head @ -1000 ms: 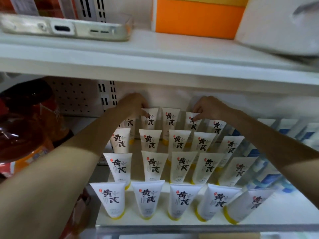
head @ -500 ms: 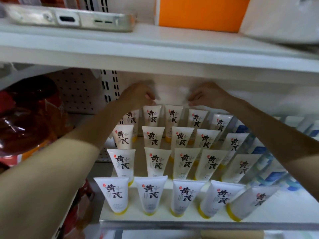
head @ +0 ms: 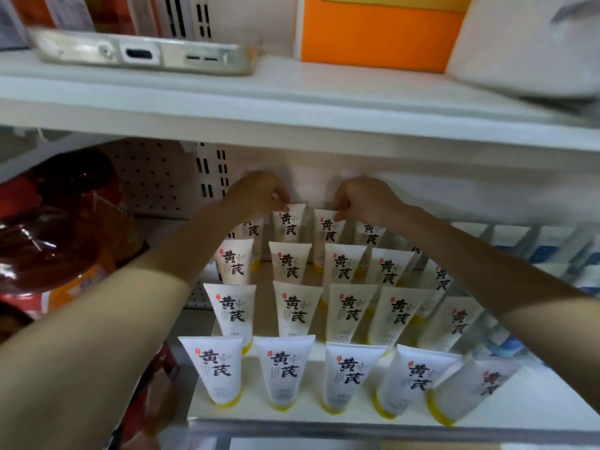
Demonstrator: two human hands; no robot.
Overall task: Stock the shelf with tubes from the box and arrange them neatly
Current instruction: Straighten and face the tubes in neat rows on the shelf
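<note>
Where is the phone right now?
In the head view the phone lies flat on the upper shelf, at the top left, just left of the orange box and above the rows of tubes.

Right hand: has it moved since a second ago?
Yes. The right hand shifted left, from the fourth back-row tube to the third tube.

Tubes [head: 285, 371]: four rows. Front three rows, five each. Back row: four plainly seen, fifth mostly hidden behind arm [head: 487, 280]. Hands: two, left hand [head: 259, 193], right hand [head: 365, 199]. Shelves [head: 292, 102]: two. Phone [head: 143, 55]: one. Orange box [head: 376, 34]: one. Blue packs [head: 548, 251]: too blurred for counting.
</note>
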